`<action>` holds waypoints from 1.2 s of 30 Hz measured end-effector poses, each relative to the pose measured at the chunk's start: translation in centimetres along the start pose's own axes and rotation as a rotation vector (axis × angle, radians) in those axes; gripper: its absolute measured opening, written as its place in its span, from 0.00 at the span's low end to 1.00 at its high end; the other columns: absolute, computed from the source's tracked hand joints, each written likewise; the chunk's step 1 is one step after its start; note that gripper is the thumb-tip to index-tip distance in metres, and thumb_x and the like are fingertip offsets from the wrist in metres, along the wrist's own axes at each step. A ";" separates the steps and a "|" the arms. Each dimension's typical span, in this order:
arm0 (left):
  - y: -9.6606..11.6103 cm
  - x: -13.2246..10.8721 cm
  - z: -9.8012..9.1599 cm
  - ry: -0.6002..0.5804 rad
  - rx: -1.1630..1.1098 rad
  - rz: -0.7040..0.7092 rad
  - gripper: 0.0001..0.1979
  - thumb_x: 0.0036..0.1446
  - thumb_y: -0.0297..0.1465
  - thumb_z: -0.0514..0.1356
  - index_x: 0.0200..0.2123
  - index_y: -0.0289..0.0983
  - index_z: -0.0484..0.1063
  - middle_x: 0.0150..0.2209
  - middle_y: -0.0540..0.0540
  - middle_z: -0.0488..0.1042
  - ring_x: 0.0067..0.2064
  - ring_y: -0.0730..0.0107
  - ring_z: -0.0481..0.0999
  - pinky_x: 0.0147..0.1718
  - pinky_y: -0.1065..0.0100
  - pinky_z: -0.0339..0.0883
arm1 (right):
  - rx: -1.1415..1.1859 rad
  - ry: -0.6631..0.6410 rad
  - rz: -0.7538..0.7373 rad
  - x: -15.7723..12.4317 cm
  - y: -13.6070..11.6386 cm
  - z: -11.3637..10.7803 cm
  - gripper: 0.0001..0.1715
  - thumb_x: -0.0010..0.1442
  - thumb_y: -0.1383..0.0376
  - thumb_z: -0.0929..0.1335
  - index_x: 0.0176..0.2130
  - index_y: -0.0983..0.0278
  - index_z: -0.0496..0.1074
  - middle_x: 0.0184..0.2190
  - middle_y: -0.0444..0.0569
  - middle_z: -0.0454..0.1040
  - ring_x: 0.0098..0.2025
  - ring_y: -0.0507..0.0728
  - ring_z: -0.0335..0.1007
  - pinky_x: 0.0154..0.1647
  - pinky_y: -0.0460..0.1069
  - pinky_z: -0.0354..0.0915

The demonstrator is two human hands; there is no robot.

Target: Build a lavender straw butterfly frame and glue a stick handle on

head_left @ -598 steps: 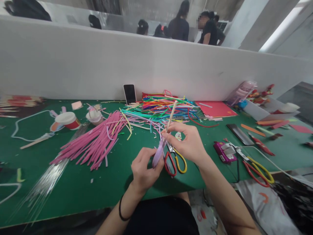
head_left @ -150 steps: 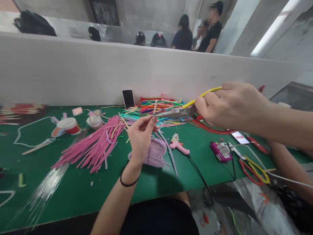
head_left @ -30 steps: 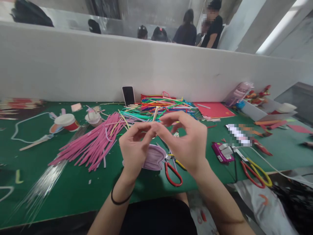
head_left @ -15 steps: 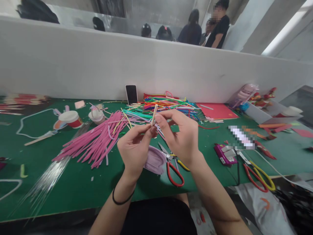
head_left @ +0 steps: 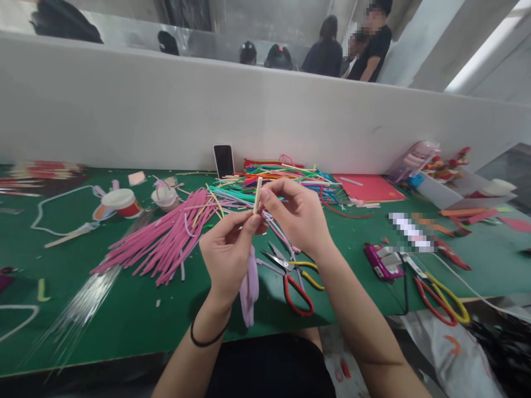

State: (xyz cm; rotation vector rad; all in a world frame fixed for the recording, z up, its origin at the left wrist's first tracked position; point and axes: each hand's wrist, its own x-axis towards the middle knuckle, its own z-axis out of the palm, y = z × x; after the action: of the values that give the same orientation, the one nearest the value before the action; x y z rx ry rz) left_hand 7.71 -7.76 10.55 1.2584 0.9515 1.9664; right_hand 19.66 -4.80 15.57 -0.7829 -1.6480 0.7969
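My left hand [head_left: 227, 249] is closed, thumb and forefinger pinching the lower end of a short pale wooden stick [head_left: 258, 194]. The stick stands nearly upright. From the other side, my right hand [head_left: 292, 213] pinches around its middle with curled fingers. Below my left hand hangs a looped lilac strip [head_left: 249, 293], which looks like pipe cleaners; its upper end is hidden by the fingers. Red-and-yellow-handled scissors [head_left: 290, 266] lie open on the green table under my right wrist. A bundle of pink pipe cleaners [head_left: 161, 237] spreads out left of my hands.
Behind my hands lies a heap of multicoloured pipe cleaners [head_left: 286, 176], with a phone [head_left: 224, 161] propped beside it. Left are a paper cup [head_left: 121, 202] and thin wires [head_left: 83, 304]. Right are a purple power block [head_left: 382, 262], more scissors [head_left: 442, 296] and a white box [head_left: 442, 190].
Both hands have shifted slightly left with the stick, which is now more upright. The lilac loop has swung from lying wide beside the scissors to hanging narrow below my left hand.
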 end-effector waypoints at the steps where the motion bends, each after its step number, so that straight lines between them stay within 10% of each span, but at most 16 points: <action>1: 0.0 0.0 0.0 -0.001 0.005 -0.002 0.05 0.55 0.32 0.70 0.35 0.38 0.82 0.30 0.49 0.82 0.29 0.70 0.82 0.30 0.71 0.79 | 0.010 -0.007 0.000 0.1 0.1 0.0 0.18 0.64 0.50 0.68 0.34 0.62 0.71 0.29 0.43 0.74 0.32 0.51 0.72 0.33 0.47 0.68; 22: 0.6 0.2 -0.9 -0.074 0.048 0.026 0.04 0.57 0.32 0.68 0.36 0.40 0.82 0.31 0.49 0.81 0.28 0.71 0.81 0.30 0.71 0.77 | -0.020 -0.059 -0.090 0.6 0.5 0.4 0.19 0.66 0.49 0.66 0.37 0.61 0.72 0.35 0.44 0.75 0.35 0.50 0.71 0.35 0.46 0.67; 36: 0.7 4.4 -4.0 -0.439 -0.067 -0.179 0.09 0.50 0.35 0.73 0.35 0.40 0.83 0.33 0.46 0.83 0.33 0.66 0.82 0.36 0.66 0.80 | 0.092 -0.142 -0.083 1.4 0.1 2.1 0.21 0.67 0.48 0.64 0.35 0.62 0.70 0.32 0.44 0.71 0.33 0.50 0.68 0.37 0.48 0.66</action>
State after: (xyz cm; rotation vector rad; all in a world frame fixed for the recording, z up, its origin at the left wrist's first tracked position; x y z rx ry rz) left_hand 2.35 -5.58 12.09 1.4333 0.7403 1.4863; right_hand 17.33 -3.84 15.87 -0.6012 -1.7452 0.8799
